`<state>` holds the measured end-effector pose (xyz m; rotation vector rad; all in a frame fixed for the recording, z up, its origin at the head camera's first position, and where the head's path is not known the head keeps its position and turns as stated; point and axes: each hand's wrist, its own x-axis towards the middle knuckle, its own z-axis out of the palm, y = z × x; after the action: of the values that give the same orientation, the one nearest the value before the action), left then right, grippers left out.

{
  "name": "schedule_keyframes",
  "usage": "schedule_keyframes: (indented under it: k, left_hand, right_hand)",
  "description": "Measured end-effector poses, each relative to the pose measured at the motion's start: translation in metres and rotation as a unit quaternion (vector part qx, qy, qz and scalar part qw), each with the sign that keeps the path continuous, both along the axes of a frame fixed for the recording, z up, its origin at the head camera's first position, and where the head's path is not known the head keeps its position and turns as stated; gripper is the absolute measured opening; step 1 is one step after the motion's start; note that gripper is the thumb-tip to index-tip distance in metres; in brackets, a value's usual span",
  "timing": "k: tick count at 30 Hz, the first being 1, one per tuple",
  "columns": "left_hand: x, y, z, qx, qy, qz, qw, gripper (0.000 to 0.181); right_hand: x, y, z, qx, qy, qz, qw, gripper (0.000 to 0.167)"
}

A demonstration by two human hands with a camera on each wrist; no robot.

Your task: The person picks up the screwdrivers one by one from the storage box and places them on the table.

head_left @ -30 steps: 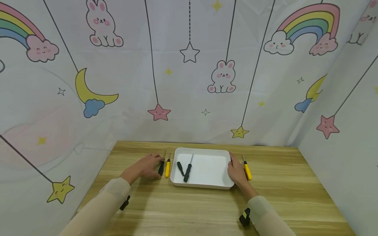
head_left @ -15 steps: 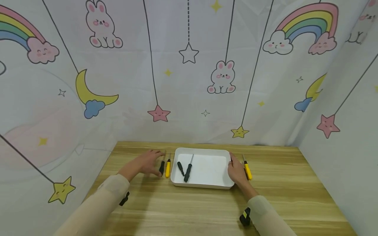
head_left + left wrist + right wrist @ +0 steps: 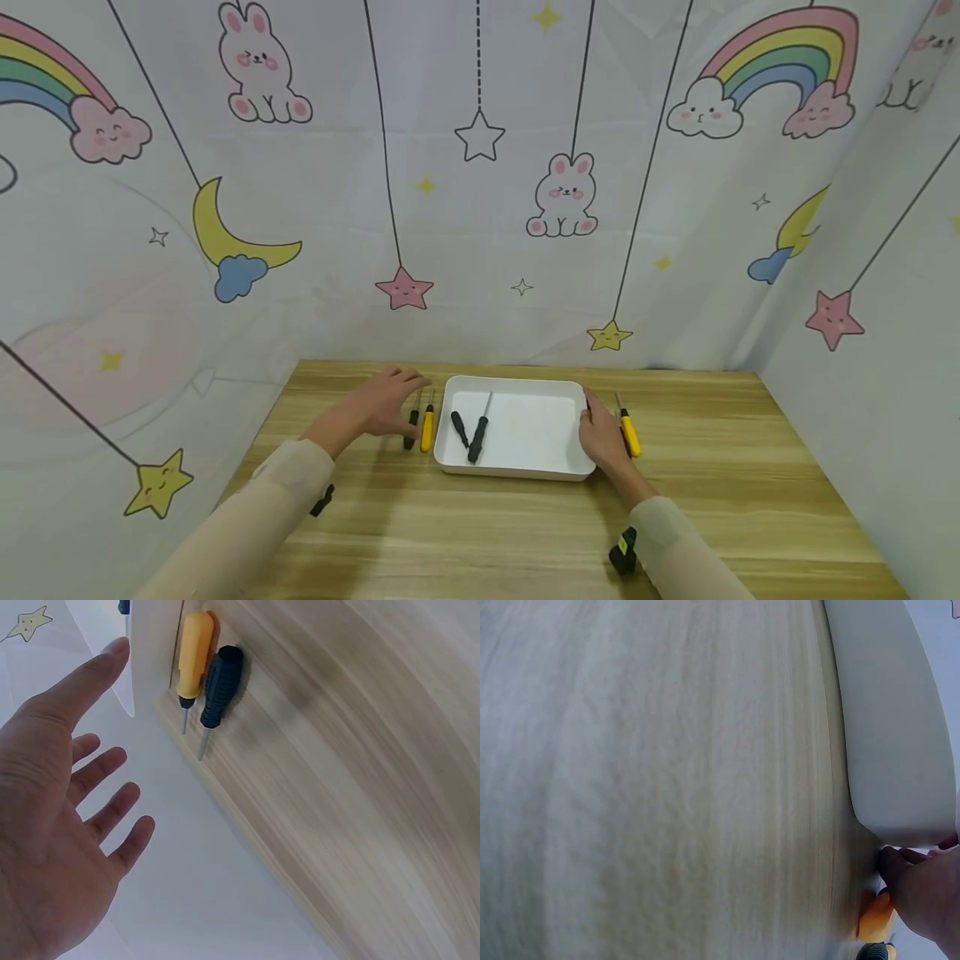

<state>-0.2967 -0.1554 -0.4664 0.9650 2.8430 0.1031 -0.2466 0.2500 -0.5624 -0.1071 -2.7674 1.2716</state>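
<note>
L hand [image 3: 375,406] a bit fwd vs 1 s ago, now clear of black screwdriver [image 3: 223,686].
Fingers spread wide, nothing held; black one & yellow screwdriver [image 3: 195,654] lie side by side on surface [image 3: 480,533], just L of white tray [image 3: 536,425]. Tray unmoved, 2 dark screwdrivers [image 3: 478,437] inside. R hand [image 3: 602,435] same spot, at tray's R end; can't tell if it grips.

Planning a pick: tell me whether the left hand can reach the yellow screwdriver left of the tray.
Probably yes: the left hand is empty and close by, and the yellow screwdriver lies uncovered.
</note>
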Motion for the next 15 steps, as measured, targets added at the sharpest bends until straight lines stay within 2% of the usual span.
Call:
schedule_keyframes:
  k: [6, 15]
  left_hand:
    - [0.006, 0.009, 0.007, 0.011, -0.002, -0.004, 0.9999, 0.095]
    - [0.006, 0.022, 0.011, 0.010, 0.011, -0.021, 0.9997, 0.096]
  right_hand:
    - [0.001, 0.000, 0.001, 0.002, 0.000, 0.002, 1.0000, 0.054]
    - [0.001, -0.001, 0.001, 0.004, -0.002, 0.000, 1.0000, 0.054]
